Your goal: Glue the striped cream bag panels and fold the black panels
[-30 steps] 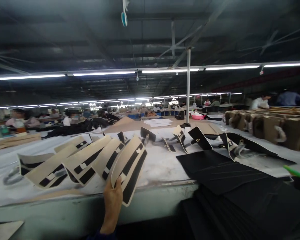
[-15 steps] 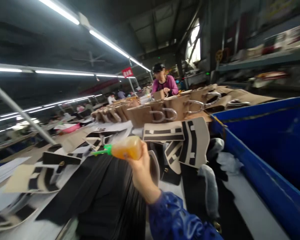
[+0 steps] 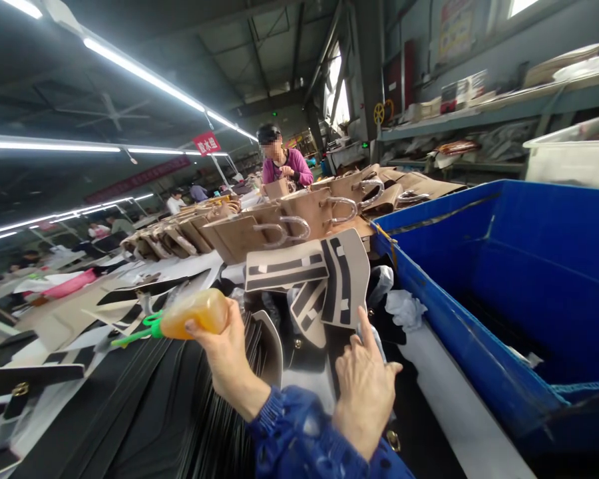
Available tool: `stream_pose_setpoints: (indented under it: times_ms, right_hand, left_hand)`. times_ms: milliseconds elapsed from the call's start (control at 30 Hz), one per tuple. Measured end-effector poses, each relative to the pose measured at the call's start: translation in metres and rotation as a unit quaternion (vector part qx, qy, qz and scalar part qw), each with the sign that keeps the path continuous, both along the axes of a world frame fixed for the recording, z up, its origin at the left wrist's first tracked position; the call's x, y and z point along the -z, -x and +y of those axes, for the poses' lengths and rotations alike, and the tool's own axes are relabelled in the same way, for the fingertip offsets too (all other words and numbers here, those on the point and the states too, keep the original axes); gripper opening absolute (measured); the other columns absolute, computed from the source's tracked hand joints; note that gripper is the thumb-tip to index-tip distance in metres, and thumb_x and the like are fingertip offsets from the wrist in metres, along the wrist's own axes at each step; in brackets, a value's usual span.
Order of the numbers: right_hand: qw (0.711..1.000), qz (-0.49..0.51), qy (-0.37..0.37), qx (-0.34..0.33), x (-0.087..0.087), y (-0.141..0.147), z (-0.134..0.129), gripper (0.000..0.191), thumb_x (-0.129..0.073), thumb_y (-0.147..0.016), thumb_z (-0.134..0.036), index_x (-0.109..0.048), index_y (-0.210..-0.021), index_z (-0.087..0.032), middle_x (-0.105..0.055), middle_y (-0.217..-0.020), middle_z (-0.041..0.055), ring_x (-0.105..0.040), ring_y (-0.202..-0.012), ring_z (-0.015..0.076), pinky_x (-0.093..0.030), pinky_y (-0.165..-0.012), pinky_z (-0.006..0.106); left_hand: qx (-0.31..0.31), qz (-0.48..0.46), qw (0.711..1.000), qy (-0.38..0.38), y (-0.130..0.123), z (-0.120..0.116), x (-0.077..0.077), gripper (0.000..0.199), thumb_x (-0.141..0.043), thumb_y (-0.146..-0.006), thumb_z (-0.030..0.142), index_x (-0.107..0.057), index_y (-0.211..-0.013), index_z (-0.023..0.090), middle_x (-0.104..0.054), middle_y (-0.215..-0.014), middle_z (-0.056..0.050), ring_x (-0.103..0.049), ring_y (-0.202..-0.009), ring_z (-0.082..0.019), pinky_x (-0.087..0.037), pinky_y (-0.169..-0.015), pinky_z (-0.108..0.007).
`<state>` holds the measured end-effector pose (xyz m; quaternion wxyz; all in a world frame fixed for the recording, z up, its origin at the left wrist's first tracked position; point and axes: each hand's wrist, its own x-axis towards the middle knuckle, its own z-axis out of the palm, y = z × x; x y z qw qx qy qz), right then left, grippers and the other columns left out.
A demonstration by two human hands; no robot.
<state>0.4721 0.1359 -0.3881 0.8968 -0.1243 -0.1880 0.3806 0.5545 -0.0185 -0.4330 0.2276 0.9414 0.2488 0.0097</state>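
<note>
My right hand (image 3: pixel 229 366), on the left side of the view, is closed around a clear squeeze bottle (image 3: pixel 197 315) of amber liquid. The bottle lies nearly level, its green nozzle (image 3: pixel 137 332) pointing left over black sheets (image 3: pixel 114 392). Across to the right is my left hand (image 3: pixel 364 386), crossed over, back upward, with index finger and thumb stretched out and the other fingers curled. Nothing shows in it. Its index tip overlaps the lower edge of a beige panel with black strips (image 3: pixel 347 279). A plastic-wrapped handle is partly hidden behind that hand.
A large blue bin (image 3: pixel 444 306) stands on the right. Brown bags (image 3: pixel 239 236) with wrapped handles are lined up beyond the panels. Behind them is a person in a purple top (image 3: pixel 297 166). Beige and black pieces (image 3: pixel 67 326) lie at left; a shelf (image 3: pixel 479 116) runs along the right wall.
My left hand has come into view at the lower right. The view has turned right, so the scene sits further left. The bottle remains in my right hand, now lower left.
</note>
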Motion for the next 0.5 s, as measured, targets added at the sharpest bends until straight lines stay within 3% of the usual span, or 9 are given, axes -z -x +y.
stream_pose_setpoints:
  times_ms: [67, 133, 200, 267, 333, 400, 500]
  right_hand:
    - [1.000, 0.008, -0.003, -0.009, 0.001, 0.002, 0.001, 0.063, -0.092, -0.052, -0.029, -0.054, -0.102, -0.023, -0.064, -0.097, -0.0027, -0.061, -0.091, 0.0166, -0.050, -0.088, 0.029]
    - [1.000, 0.015, -0.007, -0.018, 0.001, 0.005, 0.001, 0.064, -0.092, -0.051, -0.027, -0.054, -0.102, -0.023, -0.065, -0.096, -0.0031, -0.061, -0.091, 0.0168, -0.050, -0.089, 0.030]
    - [0.999, 0.019, -0.011, -0.029, 0.000, 0.009, 0.001, 0.064, -0.093, -0.051, -0.026, -0.054, -0.101, -0.023, -0.065, -0.096, -0.0030, -0.062, -0.091, 0.0171, -0.050, -0.089, 0.031]
    - [0.999, 0.020, -0.018, -0.043, -0.002, 0.014, -0.001, 0.065, -0.093, -0.049, -0.026, -0.054, -0.101, -0.023, -0.065, -0.097, -0.0025, -0.062, -0.091, 0.0177, -0.050, -0.089, 0.032]
    - [0.998, 0.014, -0.025, -0.053, -0.003, 0.019, -0.002, 0.066, -0.094, -0.048, -0.026, -0.054, -0.101, -0.023, -0.066, -0.098, -0.0022, -0.063, -0.092, 0.0183, -0.051, -0.089, 0.032]
    - [0.998, 0.008, -0.029, -0.054, -0.003, 0.023, -0.003, 0.065, -0.094, -0.049, -0.028, -0.055, -0.101, -0.023, -0.066, -0.097, -0.0027, -0.063, -0.091, 0.0185, -0.051, -0.089, 0.032]
    - [0.999, -0.002, -0.027, -0.043, -0.002, 0.025, -0.004, 0.061, -0.092, -0.053, -0.031, -0.055, -0.101, -0.023, -0.066, -0.095, -0.0027, -0.063, -0.090, 0.0183, -0.051, -0.088, 0.031]
  left_hand:
    - [0.009, 0.007, 1.000, 0.009, -0.007, 0.002, 0.010, 0.082, -0.056, -0.086, 0.009, -0.016, -0.157, -0.001, -0.071, -0.101, -0.030, -0.069, -0.094, -0.048, -0.050, -0.082, -0.059]
    - [0.013, -0.014, 0.999, 0.034, -0.002, 0.004, 0.012, 0.074, -0.046, -0.086, 0.007, -0.024, -0.156, -0.001, -0.071, -0.100, -0.030, -0.069, -0.094, -0.047, -0.049, -0.084, -0.058]
    - [0.005, -0.043, 0.997, 0.066, 0.010, 0.003, 0.005, 0.066, -0.041, -0.089, 0.010, -0.031, -0.154, 0.009, -0.072, -0.103, -0.023, -0.069, -0.099, -0.040, -0.050, -0.087, -0.052]
    - [-0.020, -0.099, 0.982, 0.159, 0.025, 0.000, -0.004, 0.056, -0.038, -0.091, 0.014, -0.037, -0.147, 0.020, -0.071, -0.096, -0.012, -0.069, -0.091, -0.029, -0.053, -0.084, -0.042]
    - [-0.061, -0.188, 0.934, 0.298, 0.041, -0.002, -0.011, 0.046, -0.040, -0.092, 0.018, -0.040, -0.137, 0.024, -0.063, -0.083, -0.002, -0.063, -0.073, -0.019, -0.056, -0.073, -0.033]
    - [-0.100, -0.286, 0.862, 0.407, 0.056, -0.004, -0.013, 0.042, -0.048, -0.089, 0.023, -0.041, -0.130, 0.022, -0.053, -0.075, 0.002, -0.055, -0.062, -0.014, -0.056, -0.063, -0.029]
    - [-0.136, -0.350, 0.806, 0.458, 0.073, -0.010, -0.013, 0.048, -0.062, -0.084, 0.034, -0.043, -0.125, 0.019, -0.051, -0.068, 0.005, -0.053, -0.051, -0.011, -0.055, -0.055, -0.026]
